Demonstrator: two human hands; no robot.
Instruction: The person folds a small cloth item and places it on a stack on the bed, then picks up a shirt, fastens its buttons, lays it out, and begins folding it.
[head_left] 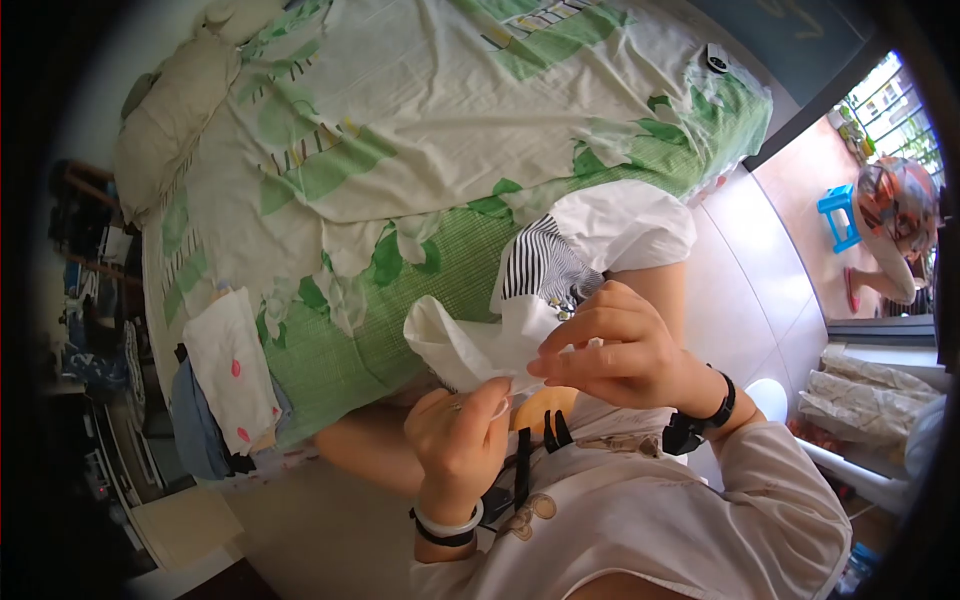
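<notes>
A white garment (620, 222) with a black-and-white striped part (538, 262) lies over my lap and against the bed's edge. My left hand (460, 435), at the lower centre, is closed with thumb and fingers pinching the near edge of the white cloth. Just to its right, my right hand (615, 350) pinches the same cloth, its fingertips close to those of my left hand. A loose white loop of the cloth (440, 335) stands up above my left hand. Small shiny pieces show on the garment beside my right hand's knuckles.
A bed with a green-and-white cover (400, 130) fills the area ahead. Folded clothes (230, 360) lie at its left corner. A small dark device (716, 58) rests at its far right. Beyond the doorway are a person (890, 240) and a blue stool (840, 217).
</notes>
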